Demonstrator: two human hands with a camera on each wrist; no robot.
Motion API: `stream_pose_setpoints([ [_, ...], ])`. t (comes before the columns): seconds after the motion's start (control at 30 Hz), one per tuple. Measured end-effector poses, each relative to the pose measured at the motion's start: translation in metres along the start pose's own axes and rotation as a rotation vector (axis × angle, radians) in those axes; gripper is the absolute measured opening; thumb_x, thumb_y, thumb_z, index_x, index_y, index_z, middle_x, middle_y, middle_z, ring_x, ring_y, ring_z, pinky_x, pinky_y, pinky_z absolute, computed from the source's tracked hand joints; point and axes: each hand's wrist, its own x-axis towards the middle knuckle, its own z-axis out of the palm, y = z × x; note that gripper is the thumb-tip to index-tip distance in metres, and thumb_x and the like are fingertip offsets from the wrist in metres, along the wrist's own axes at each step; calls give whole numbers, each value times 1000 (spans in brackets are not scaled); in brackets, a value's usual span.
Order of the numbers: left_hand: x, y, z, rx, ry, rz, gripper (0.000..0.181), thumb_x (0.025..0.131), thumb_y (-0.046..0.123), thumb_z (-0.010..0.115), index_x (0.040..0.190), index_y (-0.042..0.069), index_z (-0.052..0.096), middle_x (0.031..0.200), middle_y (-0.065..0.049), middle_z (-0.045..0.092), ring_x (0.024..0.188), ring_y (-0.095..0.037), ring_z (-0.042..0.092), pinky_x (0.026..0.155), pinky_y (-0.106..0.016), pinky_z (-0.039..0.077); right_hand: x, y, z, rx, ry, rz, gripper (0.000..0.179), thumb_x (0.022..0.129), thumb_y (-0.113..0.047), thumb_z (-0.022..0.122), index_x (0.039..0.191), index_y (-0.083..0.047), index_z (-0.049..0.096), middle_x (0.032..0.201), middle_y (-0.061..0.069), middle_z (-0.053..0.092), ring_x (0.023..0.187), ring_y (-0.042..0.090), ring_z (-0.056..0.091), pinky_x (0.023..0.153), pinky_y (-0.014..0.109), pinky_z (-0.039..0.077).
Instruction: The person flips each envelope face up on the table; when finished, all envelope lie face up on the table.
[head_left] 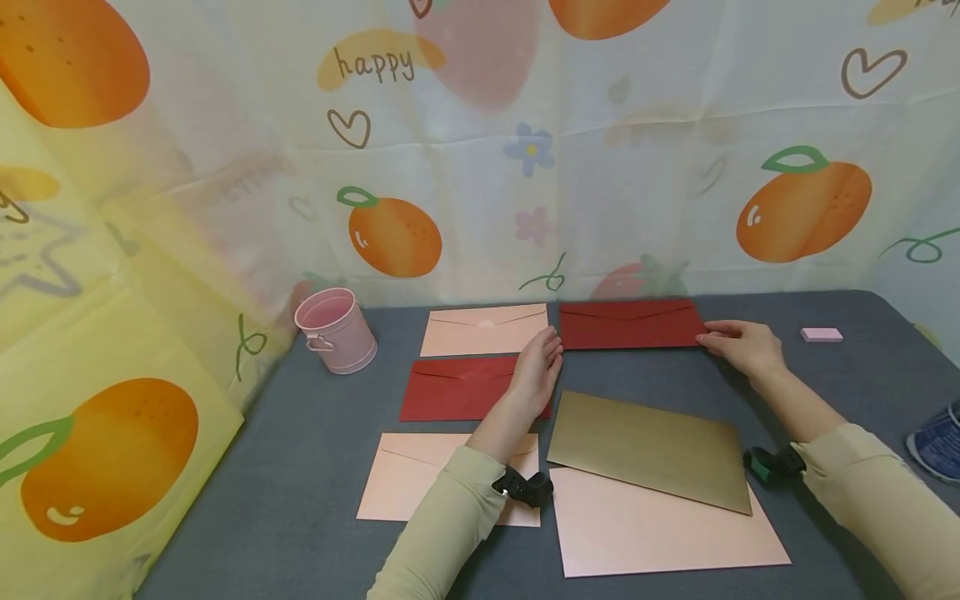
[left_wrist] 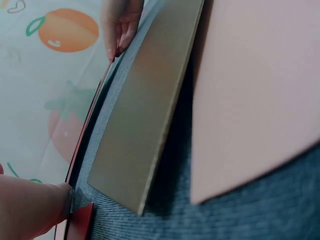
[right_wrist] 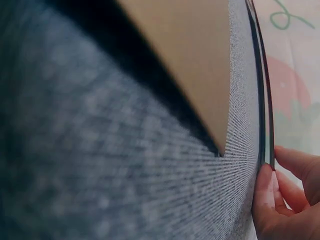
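Observation:
At the back of the table lies a dark red envelope (head_left: 630,325), its flap line towards the wall. My right hand (head_left: 746,346) pinches its right edge between thumb and fingers, as the right wrist view also shows. At its lower left corner my left hand (head_left: 536,371) holds the edge with its fingertips. Beneath the left hand and forearm are a second red envelope (head_left: 457,392) and a pale pink envelope (head_left: 408,475), both partly covered. Another pink envelope (head_left: 483,331) lies left of the held one. Between my arms, a gold envelope (head_left: 652,442) overlaps a large pink one (head_left: 660,542).
A small pink bucket (head_left: 348,346) stands at the back left. A pink eraser-like block (head_left: 821,335) lies to the right of my right hand. At the right edge is a dark blue object (head_left: 937,442), partly out of view. A fruit-printed cloth hangs behind the table.

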Motion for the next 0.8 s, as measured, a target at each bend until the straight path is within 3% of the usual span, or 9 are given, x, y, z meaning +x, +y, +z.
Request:
stream_pose_setpoints([
  [0.23, 0, -2, -3, -20, -43, 10, 62, 101, 31, 43, 148, -7, 28, 155, -22, 25, 144, -31, 24, 117, -35, 19, 3, 1, 2, 4, -24, 7, 62, 95, -38, 61, 135, 9, 51, 128, 33, 54, 120, 45, 50, 97, 57, 38],
  [0.4, 0, -3, -4, -36, -53, 6, 63, 101, 35, 40, 148, -7, 29, 155, -21, 25, 144, -31, 23, 117, -36, 18, 3, -1, 2, -1, -68, 5, 66, 98, -42, 55, 138, 10, 46, 130, 34, 52, 115, 41, 57, 98, 56, 40],
  [0.8, 0, -3, -6, 5, -81, -13, 64, 101, 40, 36, 148, -4, 32, 157, -18, 24, 146, -29, 21, 118, -36, 15, -1, -7, 0, -48, -161, -21, 67, 101, -40, 46, 141, 14, 36, 133, 37, 46, 115, 46, 53, 97, 55, 41],
])
